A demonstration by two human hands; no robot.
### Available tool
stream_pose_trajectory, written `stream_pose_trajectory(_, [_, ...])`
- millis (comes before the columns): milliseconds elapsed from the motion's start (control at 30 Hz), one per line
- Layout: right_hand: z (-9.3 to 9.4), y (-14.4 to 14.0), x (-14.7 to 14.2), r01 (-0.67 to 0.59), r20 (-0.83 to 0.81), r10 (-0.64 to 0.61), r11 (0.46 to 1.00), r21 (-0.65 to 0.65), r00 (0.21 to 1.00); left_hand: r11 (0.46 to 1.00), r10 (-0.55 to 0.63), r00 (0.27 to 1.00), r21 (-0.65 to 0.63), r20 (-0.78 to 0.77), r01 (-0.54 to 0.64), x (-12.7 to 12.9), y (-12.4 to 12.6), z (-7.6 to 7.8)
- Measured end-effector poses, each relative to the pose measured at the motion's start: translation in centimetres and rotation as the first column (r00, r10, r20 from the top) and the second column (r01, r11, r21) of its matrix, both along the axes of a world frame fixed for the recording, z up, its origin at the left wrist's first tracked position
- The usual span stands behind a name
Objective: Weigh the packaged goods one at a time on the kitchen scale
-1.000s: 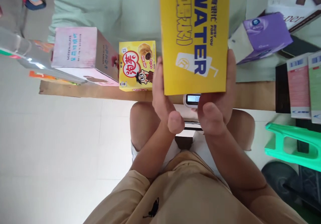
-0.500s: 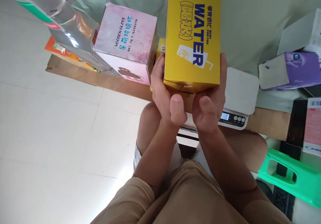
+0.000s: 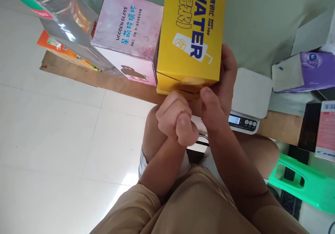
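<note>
Head cam: yellow WATER box (image 3: 192, 31) is front & centre, top of pic, lettering running sideways, its near end facing the wearer. It's right up against the R side of a pink WOODEN GLASS box (image 3: 128, 24), over the near edge of the table w/ green cloth (image 3: 261, 21).

R hand (image 3: 222, 87): on the yellow box's R side, fingers bent along that face, thumb up by the near lower corner. Underside's hidden, so can't tell whether these fingers really grip or just rest there, nor what's directly under the box. L hand (image 3: 178, 118): curled into a fist, thumb over the bent fingers, just below the box's near end, nothing visible in it.

Far L: clear plastic bottle (image 3: 70, 28) w/ green & red band, slanting in from the corner; orange packet (image 3: 56, 49) beside it, near a brown strip (image 3: 284, 127) that runs along the table edge.

R of the R hand: white kitchen scale (image 3: 252, 94), display lit, digits too small to read, plate bare. Beyond it, purple-&-white pack (image 3: 318, 68). Lower R: green plastic stool (image 3: 300, 183), w/ pink-&-white carton (image 3: 326, 132) near it, cut off by the pic edge.
</note>
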State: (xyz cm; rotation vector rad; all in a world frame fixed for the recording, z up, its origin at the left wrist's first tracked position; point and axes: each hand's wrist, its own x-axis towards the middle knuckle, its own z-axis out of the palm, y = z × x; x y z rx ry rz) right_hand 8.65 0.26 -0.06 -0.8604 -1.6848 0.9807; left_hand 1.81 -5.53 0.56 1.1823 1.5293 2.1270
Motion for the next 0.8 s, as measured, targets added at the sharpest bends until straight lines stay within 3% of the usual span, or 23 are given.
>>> stream_pose_trajectory(133, [0.4, 0.2, 0.1, -0.048, -0.055, 0.052, 0.996, 0.069, 0.997, 0.987, 0.100, 0.977, 0.104, 0.188, -0.122, -0.3, 1.3, -0.1])
stream_pose_trajectory(300, [-0.1, -0.3, 0.8, -0.085, -0.090, 0.084, 0.996, -0.015, 0.992, 0.969, 0.198, 0.960, 0.107, 0.198, -0.222, -0.4, 1.8, 0.0])
stream_pose_trajectory(433, [-1.2, -0.5, 1.3, -0.114, -0.089, 0.111, 0.993, -0.036, 0.990, 0.957, 0.195, 0.958, 0.174, 0.209, -0.233, -0.3, 2.0, 0.2])
stream_pose_trajectory(600, [-1.4, -1.4, 2.0, -0.109, -0.060, 0.107, 0.993, -0.035, 0.992, 0.939, 0.269, 0.956, 0.189, 0.115, -0.287, 0.1, 2.3, 0.2])
stream_pose_trajectory(700, [-0.9, -2.9, 4.3, -0.058, -0.019, 0.058, 0.998, -0.014, 0.998, 0.926, 0.274, 0.957, 0.244, 0.091, -0.288, 0.5, 2.1, 0.2])
stream_pose_trajectory(800, [-0.4, -5.4, 9.0, -0.018, -0.009, 0.018, 1.000, 0.005, 1.000, 0.941, 0.178, 0.983, 0.286, 0.032, -0.180, 1.6, 1.6, -0.1])
